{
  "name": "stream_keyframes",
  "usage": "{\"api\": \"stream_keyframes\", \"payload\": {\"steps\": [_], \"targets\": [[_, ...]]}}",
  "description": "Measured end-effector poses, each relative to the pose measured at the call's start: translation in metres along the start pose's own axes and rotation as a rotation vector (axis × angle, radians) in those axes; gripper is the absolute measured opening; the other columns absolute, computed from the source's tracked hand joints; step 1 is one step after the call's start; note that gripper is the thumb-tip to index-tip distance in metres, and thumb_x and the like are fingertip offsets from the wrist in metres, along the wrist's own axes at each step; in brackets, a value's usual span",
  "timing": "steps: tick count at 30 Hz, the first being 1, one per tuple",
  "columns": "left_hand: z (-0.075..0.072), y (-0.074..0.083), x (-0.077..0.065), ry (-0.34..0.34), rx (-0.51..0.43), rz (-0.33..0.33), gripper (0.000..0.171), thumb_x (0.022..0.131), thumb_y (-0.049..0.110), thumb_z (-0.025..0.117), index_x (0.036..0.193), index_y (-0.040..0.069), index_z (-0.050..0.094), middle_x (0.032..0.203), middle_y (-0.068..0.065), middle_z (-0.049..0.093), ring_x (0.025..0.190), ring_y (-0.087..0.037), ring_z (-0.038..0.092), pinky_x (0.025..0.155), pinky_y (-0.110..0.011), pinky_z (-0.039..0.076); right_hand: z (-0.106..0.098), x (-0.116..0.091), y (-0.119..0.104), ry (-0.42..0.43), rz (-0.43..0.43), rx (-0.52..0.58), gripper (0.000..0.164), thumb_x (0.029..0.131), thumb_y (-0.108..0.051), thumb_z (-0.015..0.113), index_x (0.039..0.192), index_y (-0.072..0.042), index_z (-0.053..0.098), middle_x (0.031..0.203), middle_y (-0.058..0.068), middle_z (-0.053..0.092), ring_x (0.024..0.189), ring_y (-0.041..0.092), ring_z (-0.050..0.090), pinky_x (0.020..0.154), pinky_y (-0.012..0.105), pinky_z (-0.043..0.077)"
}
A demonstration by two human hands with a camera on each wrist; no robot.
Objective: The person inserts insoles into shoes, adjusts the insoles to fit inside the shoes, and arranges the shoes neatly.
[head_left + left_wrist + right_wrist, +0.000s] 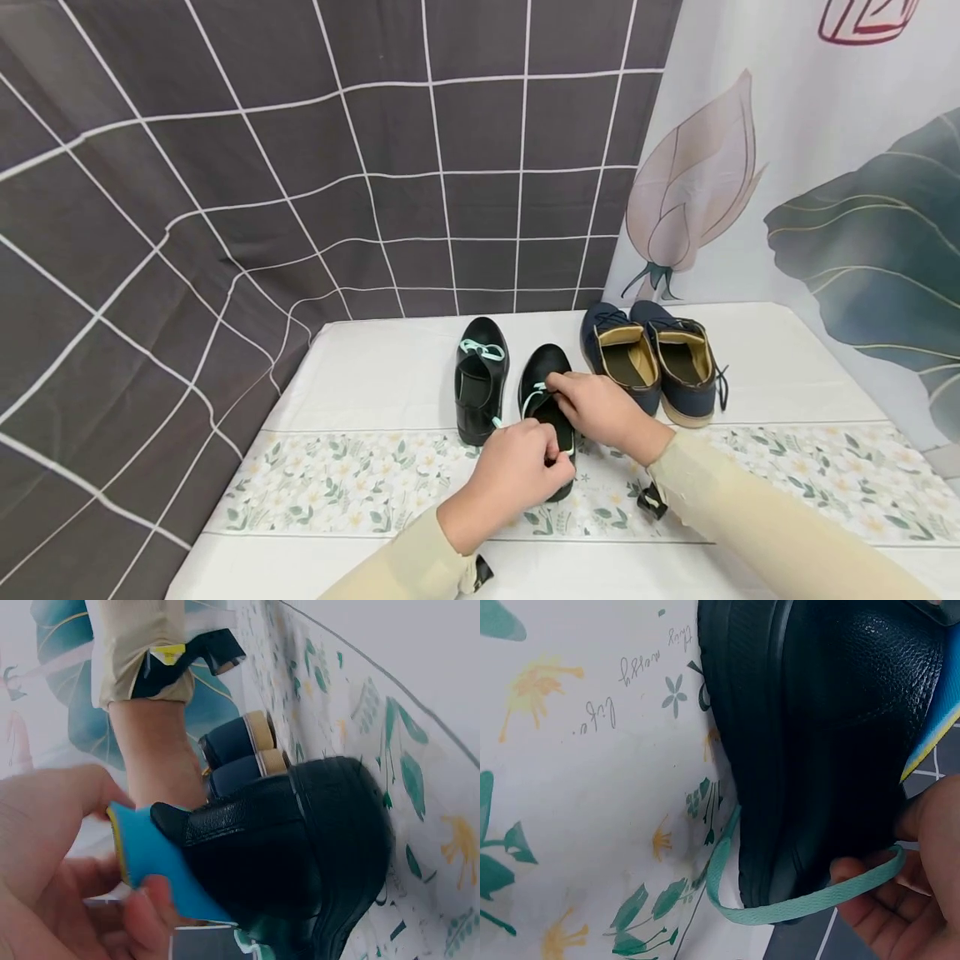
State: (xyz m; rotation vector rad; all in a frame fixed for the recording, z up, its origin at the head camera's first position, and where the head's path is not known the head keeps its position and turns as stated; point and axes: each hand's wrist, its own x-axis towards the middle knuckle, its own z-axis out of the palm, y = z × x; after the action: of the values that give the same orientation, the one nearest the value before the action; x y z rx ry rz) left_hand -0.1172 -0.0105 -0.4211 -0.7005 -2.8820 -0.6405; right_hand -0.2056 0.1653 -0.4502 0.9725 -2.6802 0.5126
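Observation:
A black leather shoe (543,363) with mint-green laces stands toe away on the cloth, under both hands. My left hand (517,467) is at its heel and pinches a blue insole (154,851) with a yellow edge; part of the insole sticks up out of the shoe. At the front of the opening, my right hand (603,408) grips the shoe's upper near the laces, its fingertips partly hidden. A loose loop of green lace (817,898) hangs down the side by the right fingers.
Just left stands the matching black shoe (468,417), its green lace tied in a bow. A pair of navy shoes (697,402) with tan linings is close by the right hand. The white cloth (375,375) has a floral band; a dark checked curtain (480,208) hangs behind.

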Motion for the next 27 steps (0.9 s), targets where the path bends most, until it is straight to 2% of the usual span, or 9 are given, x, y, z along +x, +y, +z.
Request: {"api": "stream_keyframes", "payload": {"steps": [2, 4, 6, 8, 11, 16, 22, 25, 27], "targets": [[-0.001, 0.003, 0.001, -0.056, 0.012, -0.075, 0.025, 0.087, 0.042, 0.062, 0.084, 0.017, 0.064, 0.081, -0.001, 0.056, 0.054, -0.012, 0.049, 0.049, -0.026, 0.042, -0.001, 0.000, 0.001, -0.008, 0.003, 0.001, 0.010, 0.098, -0.011, 0.061, 0.090, -0.017, 0.059, 0.073, -0.004, 0.058, 0.061, 0.010, 0.049, 0.056, 0.031, 0.046], [-0.002, 0.006, 0.005, -0.129, 0.033, -0.153, 0.048, 0.090, 0.056, 0.056, 0.107, 0.012, 0.066, 0.098, -0.009, 0.060, 0.057, -0.018, 0.055, 0.050, -0.031, 0.048, -0.002, 0.000, 0.001, -0.018, 0.008, 0.003, 0.009, 0.098, -0.012, 0.061, 0.091, -0.017, 0.060, 0.073, -0.004, 0.059, 0.061, 0.010, 0.050, 0.056, 0.032, 0.046], [-0.002, 0.008, 0.010, -0.188, 0.072, -0.213, 0.072, 0.091, 0.067, 0.049, 0.129, 0.007, 0.059, 0.114, -0.016, 0.061, 0.066, -0.025, 0.062, 0.055, -0.038, 0.055, -0.002, 0.001, 0.001, -0.026, 0.011, 0.006, 0.010, 0.098, -0.012, 0.061, 0.091, -0.017, 0.060, 0.074, -0.004, 0.059, 0.061, 0.010, 0.050, 0.057, 0.032, 0.046], [-0.001, 0.009, 0.017, -0.234, 0.131, -0.254, 0.085, 0.091, 0.074, 0.045, 0.141, 0.005, 0.052, 0.127, -0.019, 0.061, 0.080, -0.029, 0.068, 0.064, -0.043, 0.060, -0.002, 0.001, 0.000, -0.034, 0.012, 0.010, 0.010, 0.098, -0.011, 0.060, 0.091, -0.017, 0.060, 0.074, -0.004, 0.060, 0.062, 0.010, 0.051, 0.057, 0.032, 0.047], [0.002, 0.010, 0.027, -0.281, 0.235, -0.297, 0.092, 0.089, 0.080, 0.042, 0.142, 0.006, 0.051, 0.127, -0.016, 0.067, 0.092, -0.030, 0.070, 0.071, -0.045, 0.061, -0.002, 0.001, -0.001, -0.038, 0.016, 0.009, 0.010, 0.098, -0.011, 0.060, 0.090, -0.017, 0.060, 0.073, -0.004, 0.059, 0.062, 0.010, 0.051, 0.057, 0.032, 0.047], [0.006, 0.013, 0.044, -0.364, 0.389, -0.311, 0.096, 0.085, 0.087, 0.037, 0.137, 0.008, 0.056, 0.115, -0.008, 0.074, 0.088, -0.026, 0.072, 0.068, -0.039, 0.061, -0.003, 0.001, -0.001, -0.022, 0.009, 0.003, 0.012, 0.096, -0.010, 0.063, 0.088, -0.018, 0.058, 0.072, -0.004, 0.059, 0.061, 0.010, 0.050, 0.056, 0.032, 0.047], [0.007, 0.017, 0.053, -0.435, 0.410, -0.291, 0.083, 0.086, 0.075, 0.055, 0.139, 0.011, 0.056, 0.120, -0.005, 0.074, 0.092, -0.022, 0.071, 0.071, -0.038, 0.062, -0.002, 0.001, -0.001, -0.048, 0.009, 0.026, 0.013, 0.098, -0.011, 0.061, 0.089, -0.020, 0.058, 0.073, -0.004, 0.060, 0.062, 0.010, 0.050, 0.056, 0.032, 0.046], [0.006, 0.018, 0.054, -0.446, 0.409, -0.275, 0.067, 0.092, 0.062, 0.055, 0.137, 0.013, 0.059, 0.118, -0.006, 0.075, 0.091, -0.022, 0.071, 0.068, -0.038, 0.062, -0.001, 0.001, 0.000, -0.062, 0.016, 0.030, 0.012, 0.099, -0.012, 0.059, 0.089, -0.020, 0.058, 0.074, -0.004, 0.060, 0.063, 0.010, 0.050, 0.057, 0.032, 0.046], [0.005, 0.019, 0.054, -0.452, 0.421, -0.255, 0.055, 0.095, 0.057, 0.053, 0.130, 0.016, 0.065, 0.115, -0.005, 0.076, 0.088, -0.021, 0.071, 0.065, -0.038, 0.061, -0.001, 0.001, 0.001, -0.061, 0.018, 0.029, 0.012, 0.099, -0.013, 0.059, 0.089, -0.020, 0.058, 0.075, -0.004, 0.061, 0.063, 0.011, 0.051, 0.057, 0.032, 0.046]]}}
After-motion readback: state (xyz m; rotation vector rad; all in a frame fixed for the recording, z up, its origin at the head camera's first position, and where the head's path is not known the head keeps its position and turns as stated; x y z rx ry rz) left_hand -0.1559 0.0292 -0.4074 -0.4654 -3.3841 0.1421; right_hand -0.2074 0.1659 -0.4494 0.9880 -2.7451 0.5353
